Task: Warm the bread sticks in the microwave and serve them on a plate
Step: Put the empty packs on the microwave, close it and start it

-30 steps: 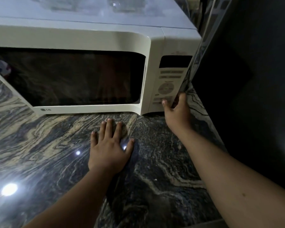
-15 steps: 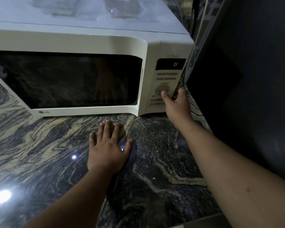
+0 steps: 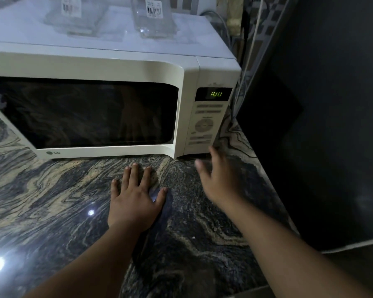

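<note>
Standing shut, microwave (image 3: 108, 100), dark window hiding contents, two clear containers (image 3: 153, 16) on top

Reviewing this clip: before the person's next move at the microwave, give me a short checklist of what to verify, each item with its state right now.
1. Door of the microwave closed: ok, it sits flush with the front.
2. Time set on the display: ok, green digits read about 1:00.
3. Bread sticks inside: cannot tell, the window is dark.
4. Heating started: cannot tell, no light shows inside.
5. Right hand free to press a button: ok, empty, blurred, just below the control panel.
6. Left hand out of the way: ok, flat on the countertop, holding nothing.
</note>
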